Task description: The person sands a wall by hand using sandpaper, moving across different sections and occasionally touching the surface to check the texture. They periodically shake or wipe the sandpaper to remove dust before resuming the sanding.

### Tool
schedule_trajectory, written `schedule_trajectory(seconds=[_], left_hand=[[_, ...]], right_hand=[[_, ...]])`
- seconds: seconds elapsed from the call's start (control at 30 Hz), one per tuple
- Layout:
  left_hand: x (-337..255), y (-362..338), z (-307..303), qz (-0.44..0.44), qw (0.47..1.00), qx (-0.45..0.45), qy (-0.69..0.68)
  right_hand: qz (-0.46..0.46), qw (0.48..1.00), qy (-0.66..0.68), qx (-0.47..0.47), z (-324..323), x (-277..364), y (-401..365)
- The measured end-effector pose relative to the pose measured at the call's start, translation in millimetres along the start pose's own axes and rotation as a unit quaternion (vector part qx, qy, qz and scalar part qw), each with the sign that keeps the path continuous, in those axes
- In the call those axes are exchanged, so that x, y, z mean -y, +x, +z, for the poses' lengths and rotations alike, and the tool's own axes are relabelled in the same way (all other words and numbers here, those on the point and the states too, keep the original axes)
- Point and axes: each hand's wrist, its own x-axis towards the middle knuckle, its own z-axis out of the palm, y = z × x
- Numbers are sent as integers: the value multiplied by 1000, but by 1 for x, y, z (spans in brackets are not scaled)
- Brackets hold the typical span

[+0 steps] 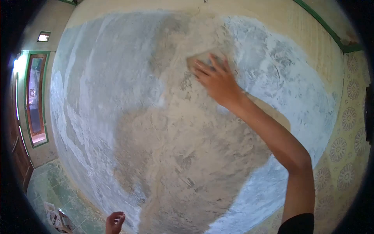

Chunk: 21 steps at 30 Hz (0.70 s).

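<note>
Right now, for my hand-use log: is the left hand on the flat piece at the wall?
No, the right hand is on the flat piece; the left hand is lower, away from it.

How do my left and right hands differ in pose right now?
The right hand is high on the wall, the left hand low at the picture's bottom edge. The right hand's fingers spread over a flat tan pad; the left hand's look curled, and whether they hold anything is unclear. Both are bare.
</note>
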Motion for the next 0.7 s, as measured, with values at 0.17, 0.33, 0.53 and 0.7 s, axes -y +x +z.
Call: schedule_trajectory(seconds=[0.17, 0.33, 0.53, 0.7], left_hand=[[7, -11, -12, -53, 998, -2, 21], [4, -7, -11, -41, 999, -3, 21], [-7, -19, -8, -68, 997, 13, 26], [20, -16, -15, -56, 997, -4, 57]], right_hand=[[212, 968, -103, -84, -23, -132, 27], [190, 973, -68, -109, 1, -92, 67], [-48, 998, 15, -37, 11, 18, -7], [159, 980, -84, -86, -10, -107, 53]])
